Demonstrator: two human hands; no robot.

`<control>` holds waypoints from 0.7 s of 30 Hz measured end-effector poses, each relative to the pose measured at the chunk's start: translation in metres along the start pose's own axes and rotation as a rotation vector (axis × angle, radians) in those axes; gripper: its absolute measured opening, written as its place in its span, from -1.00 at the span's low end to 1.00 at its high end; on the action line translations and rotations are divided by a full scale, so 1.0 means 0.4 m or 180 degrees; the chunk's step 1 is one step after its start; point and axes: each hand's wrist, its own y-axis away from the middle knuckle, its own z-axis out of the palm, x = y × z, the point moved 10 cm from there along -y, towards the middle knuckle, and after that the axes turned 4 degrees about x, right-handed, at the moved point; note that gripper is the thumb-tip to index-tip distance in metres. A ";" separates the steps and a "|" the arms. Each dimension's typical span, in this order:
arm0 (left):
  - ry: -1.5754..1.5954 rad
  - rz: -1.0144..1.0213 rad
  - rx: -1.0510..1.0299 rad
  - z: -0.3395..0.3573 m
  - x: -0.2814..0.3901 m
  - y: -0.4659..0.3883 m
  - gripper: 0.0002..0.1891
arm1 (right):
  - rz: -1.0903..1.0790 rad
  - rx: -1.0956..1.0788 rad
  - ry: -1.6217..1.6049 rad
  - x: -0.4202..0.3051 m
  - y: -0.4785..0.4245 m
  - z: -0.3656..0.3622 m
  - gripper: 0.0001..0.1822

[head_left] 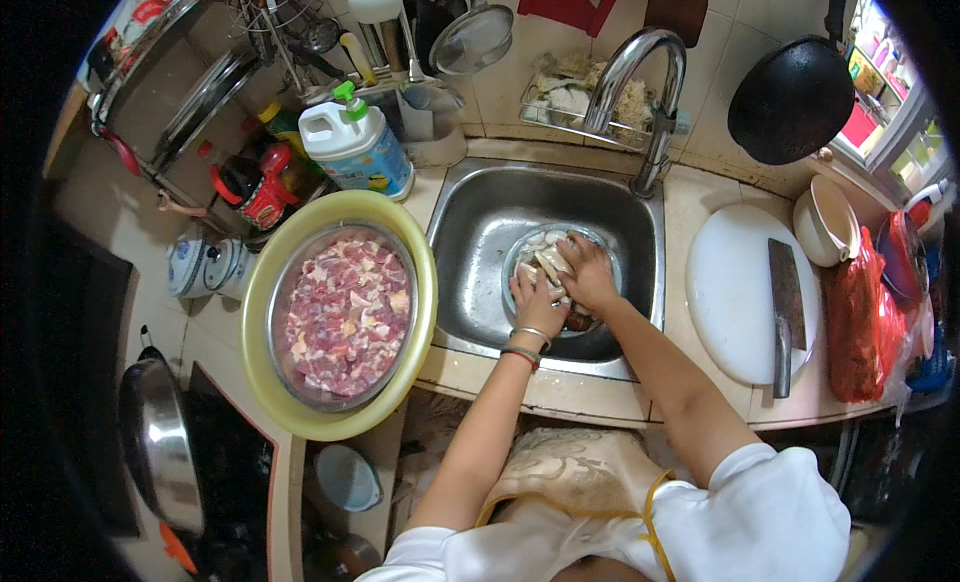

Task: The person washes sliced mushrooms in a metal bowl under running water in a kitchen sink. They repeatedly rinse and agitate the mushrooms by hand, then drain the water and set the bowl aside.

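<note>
Both my hands are inside a round, clear-looking bowl (513,261) in the stainless steel sink (472,282). Pale pieces of raw meat or offal (551,261) lie in it, with a dark reddish-brown piece (578,321) near the front rim. My left hand (538,303), with bangles at the wrist, rests its spread fingers among the pieces on the near side. Over the right part of the bowl, my right hand (589,273) reaches down onto the pieces. Whether either hand grips a piece is hidden by the fingers.
Left of the sink, a yellow basin (259,342) holds a metal bowl of chopped raw meat (349,319). The faucet (637,49) arches over the sink's back right. A cleaver (786,297) lies on the white cutting board (724,297), its handle past the edge. A red plastic bag (859,327) stands beyond.
</note>
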 end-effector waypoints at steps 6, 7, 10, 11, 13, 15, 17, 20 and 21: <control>-0.0724 0.0168 -0.0233 0.027 0.018 -0.002 -0.18 | 0.0001 -0.0198 0.0286 0.029 0.029 0.053 -0.47; -0.0746 0.0184 -0.0250 0.034 0.017 -0.003 -0.18 | -0.0047 -0.0165 0.0327 0.031 0.032 0.057 -0.47; -0.0706 0.0176 -0.0247 0.039 0.007 -0.003 -0.20 | -0.0027 -0.0118 0.0337 0.045 0.035 0.075 -0.50; -0.0703 0.0143 -0.0259 0.041 0.002 -0.004 -0.20 | -0.0017 -0.0118 0.0329 0.046 0.034 0.077 -0.52; -0.0717 0.0074 -0.0320 0.037 -0.006 -0.002 -0.20 | 0.0029 -0.0186 0.0200 0.043 0.031 0.084 -0.53; -0.0706 0.0109 -0.0302 0.036 -0.006 -0.004 -0.20 | 0.0124 -0.0242 0.0136 0.053 0.028 0.096 -0.51; -0.0703 0.0133 -0.0325 0.041 -0.008 0.002 -0.20 | 0.0272 -0.0282 0.0133 0.074 0.034 0.109 -0.48; -0.0699 0.0155 -0.0228 0.030 -0.012 -0.004 -0.19 | 0.0247 -0.0423 0.0056 0.044 0.028 0.097 -0.47; -0.0772 0.0155 -0.0265 0.035 -0.009 -0.005 -0.19 | 0.0222 -0.0515 0.0075 0.045 0.029 0.099 -0.47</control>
